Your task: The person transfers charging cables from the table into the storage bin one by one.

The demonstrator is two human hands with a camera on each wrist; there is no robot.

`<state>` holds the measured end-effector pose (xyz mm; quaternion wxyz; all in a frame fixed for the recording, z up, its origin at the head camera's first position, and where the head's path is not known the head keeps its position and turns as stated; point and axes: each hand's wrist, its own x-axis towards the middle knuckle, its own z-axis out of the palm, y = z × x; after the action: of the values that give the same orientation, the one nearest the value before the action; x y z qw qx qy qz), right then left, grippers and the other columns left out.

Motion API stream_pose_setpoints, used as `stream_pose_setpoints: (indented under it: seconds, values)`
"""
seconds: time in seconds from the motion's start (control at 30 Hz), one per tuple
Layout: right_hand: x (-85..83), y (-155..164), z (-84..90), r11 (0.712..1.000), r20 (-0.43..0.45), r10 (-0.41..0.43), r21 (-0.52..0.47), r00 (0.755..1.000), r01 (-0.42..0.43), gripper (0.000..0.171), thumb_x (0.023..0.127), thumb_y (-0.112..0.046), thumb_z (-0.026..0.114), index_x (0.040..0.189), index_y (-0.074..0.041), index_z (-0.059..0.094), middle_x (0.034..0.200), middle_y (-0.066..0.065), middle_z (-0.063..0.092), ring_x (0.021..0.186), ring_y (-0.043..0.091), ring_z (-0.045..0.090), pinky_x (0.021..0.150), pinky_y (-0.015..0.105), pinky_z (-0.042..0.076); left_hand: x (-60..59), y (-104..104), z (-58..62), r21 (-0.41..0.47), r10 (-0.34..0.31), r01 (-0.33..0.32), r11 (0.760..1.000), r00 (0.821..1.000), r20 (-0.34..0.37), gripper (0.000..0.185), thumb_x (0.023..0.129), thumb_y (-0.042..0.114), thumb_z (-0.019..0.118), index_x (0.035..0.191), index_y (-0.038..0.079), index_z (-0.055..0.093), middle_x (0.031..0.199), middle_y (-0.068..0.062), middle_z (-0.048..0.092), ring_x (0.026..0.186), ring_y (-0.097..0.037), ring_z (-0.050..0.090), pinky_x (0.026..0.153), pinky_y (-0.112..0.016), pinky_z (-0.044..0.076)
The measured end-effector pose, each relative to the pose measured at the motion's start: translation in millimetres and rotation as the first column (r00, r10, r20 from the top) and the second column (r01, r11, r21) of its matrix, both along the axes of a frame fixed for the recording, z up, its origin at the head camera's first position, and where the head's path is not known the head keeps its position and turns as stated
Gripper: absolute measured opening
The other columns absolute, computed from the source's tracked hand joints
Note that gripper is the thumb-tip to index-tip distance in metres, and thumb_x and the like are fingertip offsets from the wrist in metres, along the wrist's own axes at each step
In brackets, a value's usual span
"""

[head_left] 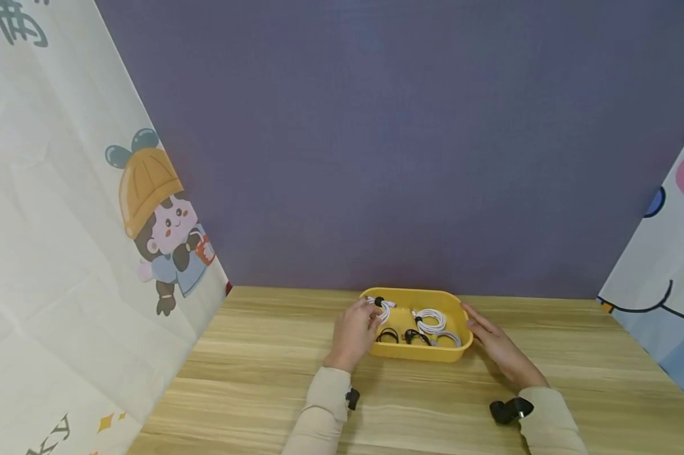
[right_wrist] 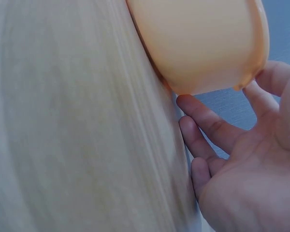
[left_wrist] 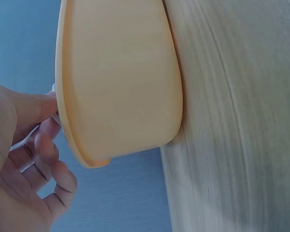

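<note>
A yellow plastic tray (head_left: pixel 418 355) stands on the wooden table with several coiled cables in it. At its left end, my left hand (head_left: pixel 352 335) reaches over the rim and pinches a white coiled cable (head_left: pixel 385 309) with a black tie. In the left wrist view, thumb and forefinger meet at the tray's rim, where only a bit of white shows. My right hand (head_left: pixel 502 351) touches the tray's right end, fingers spread and fairly straight. A second white coil (head_left: pixel 432 321) lies to the right inside, above a grey cable (head_left: pixel 454 337). Black cables (head_left: pixel 411 335) lie along the near side.
The wooden table (head_left: pixel 251 366) extends to both sides of the tray. Behind it rises a dark blue-grey panel (head_left: pixel 376 158), close to the tray's far side. Printed white sheets (head_left: pixel 63 253) flank the table left and right.
</note>
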<state>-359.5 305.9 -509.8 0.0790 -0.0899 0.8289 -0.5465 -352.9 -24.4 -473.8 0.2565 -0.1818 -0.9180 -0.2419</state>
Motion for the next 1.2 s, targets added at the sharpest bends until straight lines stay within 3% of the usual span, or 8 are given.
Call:
stream_pose_setpoints:
  seconds: [0.4,0.73,0.97,1.2]
  values:
    - [1.2,1.0,-3.4,1.0,-0.007,0.008,-0.011,1.0,-0.008,0.068,0.11,-0.052,0.035,0.166,-0.023,0.01,0.173,0.012,0.0,0.157,0.045,0.001,0.122,0.065,0.015,-5.3,1.2,-6.0,-0.036,0.02,-0.021,0.999,0.999,-0.029,0.008,0.09,0.016,0.08,0.097,0.016,0.081,0.094,0.003,0.071,0.083,-0.017,0.072,0.071,-0.031,0.059]
    - [0.9,-0.1,-3.4,1.0,0.0,0.006,-0.024,1.0,-0.006,0.068,0.11,-0.051,0.035,0.166,-0.022,0.01,0.173,0.011,0.0,0.157,0.044,-0.001,0.122,0.067,0.012,-10.9,-0.1,-6.0,-0.058,0.013,-0.015,0.998,1.0,-0.028,0.007,0.09,0.014,0.079,0.097,0.015,0.082,0.096,0.002,0.074,0.084,-0.017,0.072,0.073,-0.031,0.059]
    - [-0.4,0.3,-2.1,1.0,-0.001,0.005,-0.029,1.0,-0.005,0.068,0.109,-0.053,0.035,0.166,-0.024,0.01,0.173,0.011,-0.001,0.157,0.044,0.0,0.123,0.066,0.012,-17.5,-0.7,-0.9,-0.127,0.001,-0.002,0.992,1.0,-0.009,0.005,0.089,0.014,0.08,0.093,0.016,0.082,0.092,0.004,0.074,0.082,-0.016,0.07,0.074,-0.03,0.058]
    - [0.0,0.4,-1.7,0.999,0.0,0.012,-0.04,1.0,-0.012,0.067,0.109,-0.051,0.036,0.166,-0.025,0.011,0.173,0.011,-0.001,0.157,0.045,0.0,0.122,0.067,0.012,-26.0,1.9,1.4,-0.24,0.026,-0.018,0.971,0.999,0.029,0.005,0.088,0.016,0.081,0.09,0.02,0.083,0.09,0.005,0.075,0.082,-0.015,0.07,0.074,-0.031,0.058]
